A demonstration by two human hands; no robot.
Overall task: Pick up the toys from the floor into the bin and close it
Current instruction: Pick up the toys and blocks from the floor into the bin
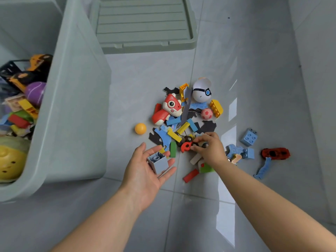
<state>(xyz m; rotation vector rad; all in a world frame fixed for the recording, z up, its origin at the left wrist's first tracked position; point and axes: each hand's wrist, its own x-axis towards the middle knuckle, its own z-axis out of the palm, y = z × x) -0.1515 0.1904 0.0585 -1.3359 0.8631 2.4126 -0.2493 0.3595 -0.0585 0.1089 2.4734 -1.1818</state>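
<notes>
No text, number, brand name or sign can be read anywhere in the view. The only surface marks are pictures without letters. One is a painted eye and mouth on the red-and-white plastic animal figure [168, 110]. The other is a dark band with a blue ring on the white egg-shaped plastic toy [201, 93].
</notes>
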